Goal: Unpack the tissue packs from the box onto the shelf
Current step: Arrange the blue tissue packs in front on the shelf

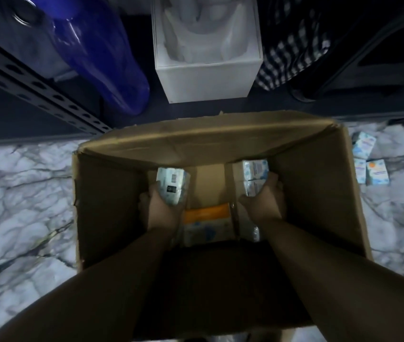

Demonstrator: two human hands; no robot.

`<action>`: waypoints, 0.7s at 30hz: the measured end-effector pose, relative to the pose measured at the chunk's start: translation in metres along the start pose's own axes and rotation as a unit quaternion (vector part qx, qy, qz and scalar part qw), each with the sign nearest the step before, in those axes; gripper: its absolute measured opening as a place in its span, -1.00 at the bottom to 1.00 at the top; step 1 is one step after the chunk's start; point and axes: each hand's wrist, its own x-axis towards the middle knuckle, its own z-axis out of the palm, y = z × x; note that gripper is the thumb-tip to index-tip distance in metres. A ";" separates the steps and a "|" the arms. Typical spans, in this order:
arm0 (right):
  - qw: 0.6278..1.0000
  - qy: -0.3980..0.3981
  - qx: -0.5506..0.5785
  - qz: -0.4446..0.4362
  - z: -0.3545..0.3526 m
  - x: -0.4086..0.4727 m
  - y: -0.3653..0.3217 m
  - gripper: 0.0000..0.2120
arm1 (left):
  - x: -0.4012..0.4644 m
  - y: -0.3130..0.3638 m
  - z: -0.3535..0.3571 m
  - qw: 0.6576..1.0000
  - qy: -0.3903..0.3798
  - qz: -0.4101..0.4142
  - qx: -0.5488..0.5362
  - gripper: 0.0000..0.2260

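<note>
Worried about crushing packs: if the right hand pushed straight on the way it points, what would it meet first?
Probably the tissue packs the right hand already grips; behind them, the cardboard box far wall. Depth is unclear.

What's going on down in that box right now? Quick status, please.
Both hands inside the cardboard box. Left hand grips a tissue pack; right hand on stacked packs. More packs on the floor. Nothing blocking.

Obscured: left hand (163,211) fingers behind barcode-labelled pack (172,187); near wall of cardboard box (196,141) in shadow; blue bottle (102,53) and white box (208,77) cut off at far edge.
</note>
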 end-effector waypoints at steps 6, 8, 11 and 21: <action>0.989 -0.030 0.141 -0.034 -0.050 -0.068 -0.021 -0.24 | -0.066 0.022 -0.065 0.996 -0.019 0.041 -0.083 -0.19; 0.988 -0.011 0.141 -0.061 -0.077 -0.100 -0.035 -0.28 | -0.095 0.035 -0.097 0.993 -0.021 0.061 -0.094 -0.27; 0.981 -0.023 0.182 -0.065 -0.129 -0.147 -0.063 -0.27 | -0.139 0.058 -0.152 0.989 -0.021 0.094 -0.109 -0.31; 0.952 -0.008 0.281 -0.118 -0.327 -0.300 -0.146 -0.34 | -0.306 0.156 -0.331 0.964 -0.036 0.140 -0.224 -0.43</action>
